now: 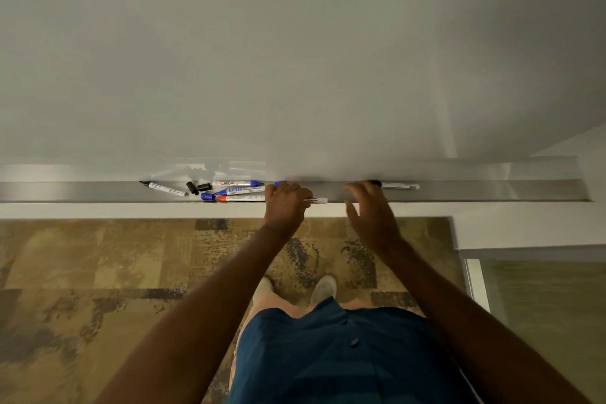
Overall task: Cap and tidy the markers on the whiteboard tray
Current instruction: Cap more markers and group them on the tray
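We are gripping white-barrelled marker (316, 200) in left hand (285, 203) over long silver whiteboard tray (98, 192); possibly blue cap too. Right hand (369, 207) hovering, fingers spread, empty. We are aiming to press cap straight, then lay marker beside cluster of blue and red markers (234, 191).

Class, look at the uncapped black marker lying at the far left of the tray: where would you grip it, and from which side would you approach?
Grip the uncapped black marker on its white barrel near the middle, pinching from above and the open front of the tray. It lies flat and skewed, with its bare tip pointing left toward the whiteboard, so stay clear of that inky end. The loose black caps lie just to its right.
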